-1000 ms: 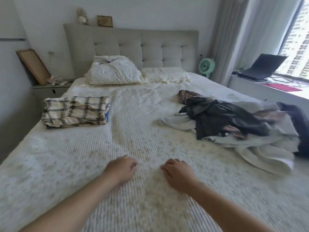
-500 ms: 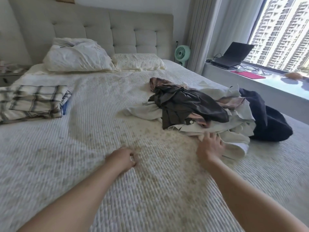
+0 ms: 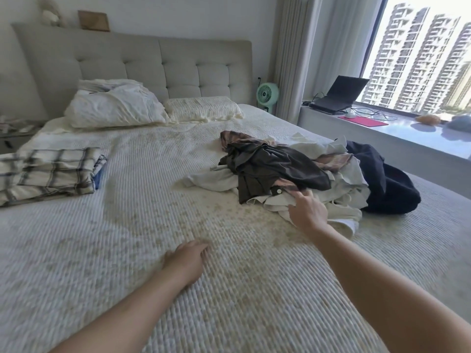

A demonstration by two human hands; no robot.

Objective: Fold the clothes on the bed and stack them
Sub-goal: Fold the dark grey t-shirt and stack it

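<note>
Right hand, fingers apart, touched the dark brown shirt at two o'clock; it should pinch one layer only. Left hand rested flat on the bed.

plaid folded stack, brown shirt, mint fan

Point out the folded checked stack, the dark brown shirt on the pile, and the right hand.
folded checked stack (image 3: 48, 171), head view, middle of the top fold.
dark brown shirt (image 3: 270, 166), head view, middle of the crumpled cloth.
right hand (image 3: 308, 212), head view, back of the hand.
</note>
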